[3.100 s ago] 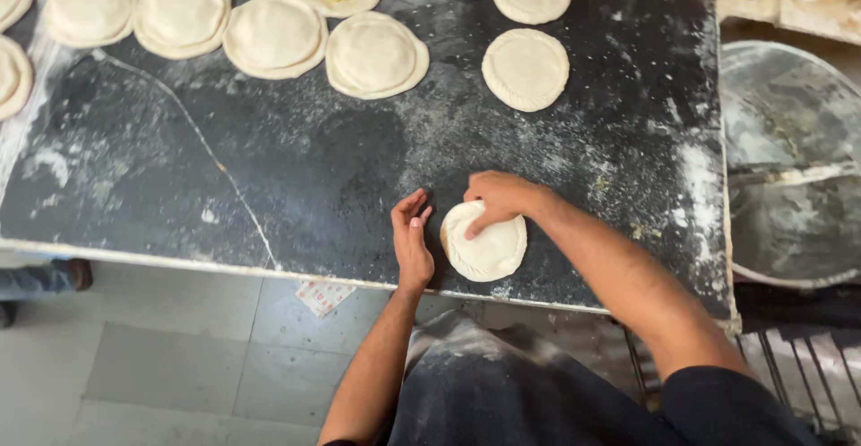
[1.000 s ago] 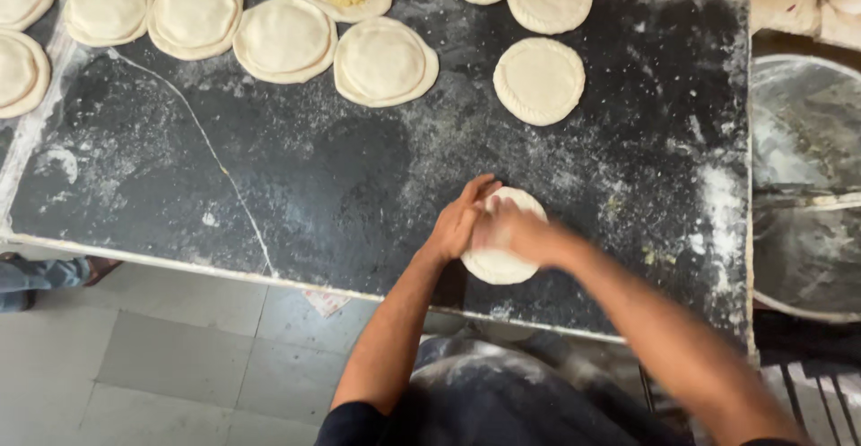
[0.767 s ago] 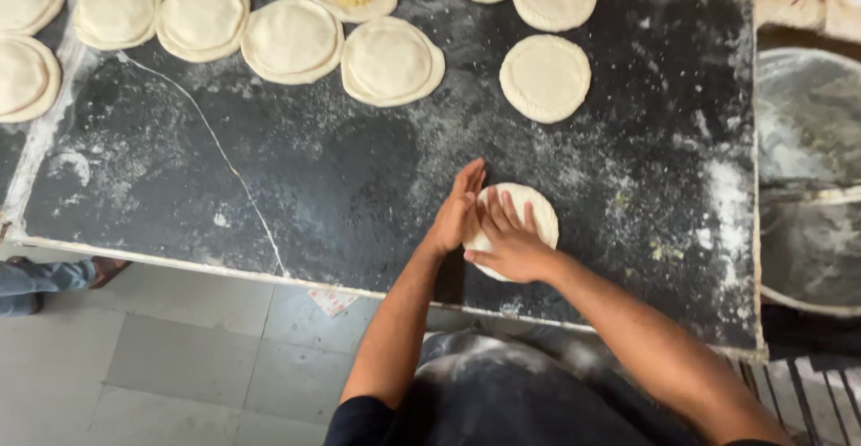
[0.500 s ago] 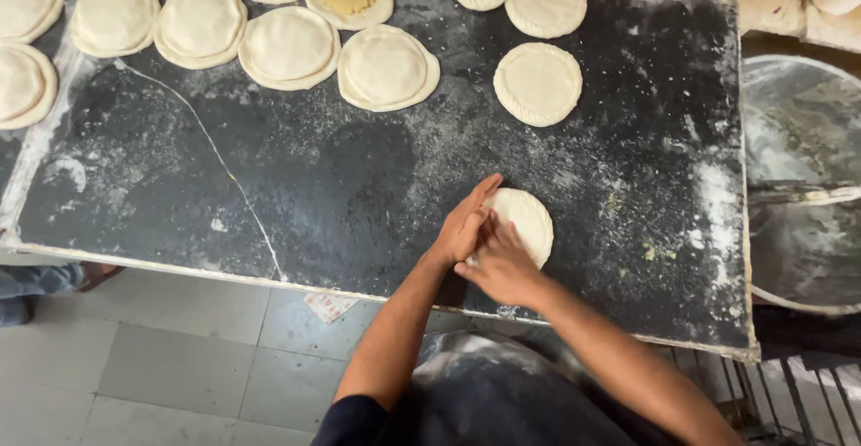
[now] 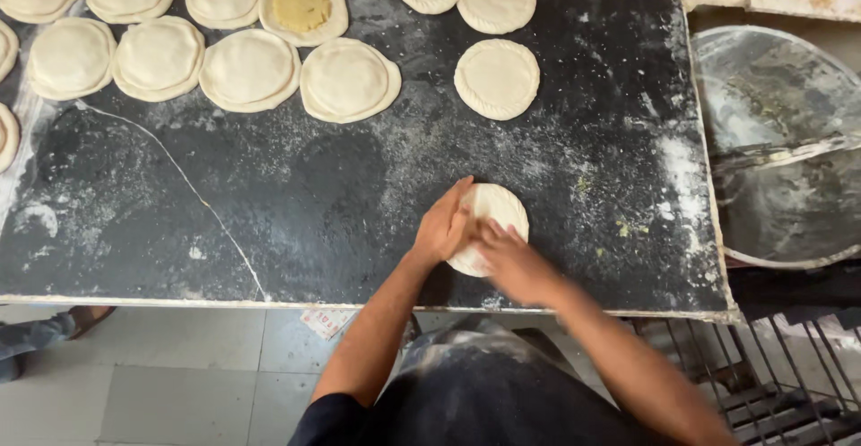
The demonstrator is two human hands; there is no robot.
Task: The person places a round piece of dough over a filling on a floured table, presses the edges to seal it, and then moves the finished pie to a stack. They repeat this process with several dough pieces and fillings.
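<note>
Black stone, dusted white with flour, makes up the worktop [image 5: 269,204] I look down on, and a thin pale crack runs across its left half. Near the front edge, right of the middle, lies a round disc of dough [image 5: 491,222], flat on the stone. My left hand [image 5: 443,227] stands on its edge against the left rim of the disc, fingers [image 5: 459,197] pressed together and stretched out straight, thumb side up. My right hand [image 5: 508,258] lies over the near part of the disc, palm down; it is blurred, but its fingers [image 5: 487,229] look spread a little and rest on the dough rather than pinching it. Both hands touch the disc, and neither lifts it off the stone. Along the far edge of the worktop sit many more dough rounds [image 5: 251,69], some overlapping their neighbours, in two loose rows on the left. One of them, the open round [image 5: 303,8], shows a yellowish filling in its middle. Three further rounds sit apart toward the far right, and the nearest of these, the single round [image 5: 496,78], lies well apart from the disc under my hands. To the right of the worktop, just beside it, stands a large round metal pan [image 5: 789,141], dusty with flour. Below the front edge I see a pale tiled floor [image 5: 179,374] and a scrap of paper [image 5: 327,322] on it.
</note>
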